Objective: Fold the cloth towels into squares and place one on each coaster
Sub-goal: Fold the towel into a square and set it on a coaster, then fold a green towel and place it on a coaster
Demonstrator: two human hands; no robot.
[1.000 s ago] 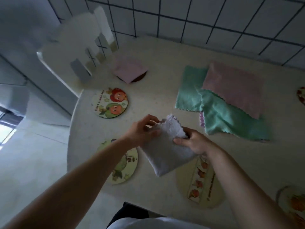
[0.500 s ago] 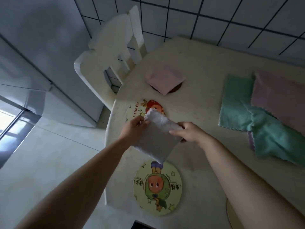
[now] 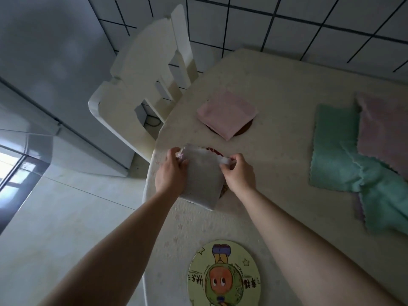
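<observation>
- Two hands grip one folded white towel [image 3: 202,180] over a coaster [image 3: 215,151] on the tabletop [image 3: 276,151].
- Left hand [image 3: 170,173] pinches its left edge.
- Right hand [image 3: 239,173] pinches its top right corner.

We have a single view, worn on the person's head, looking forward and steeply down over both forearms. It sits close above the near left edge of the table [image 3: 276,151], so the left hand [image 3: 169,176] and right hand [image 3: 239,174] fall near the middle of the frame. The wide lens bends straight lines: the tiled wall [image 3: 287,23] curves across the top, and the floor [image 3: 66,206] and a white chair [image 3: 141,85] fill the left. With no second view, nothing overlaps.
</observation>
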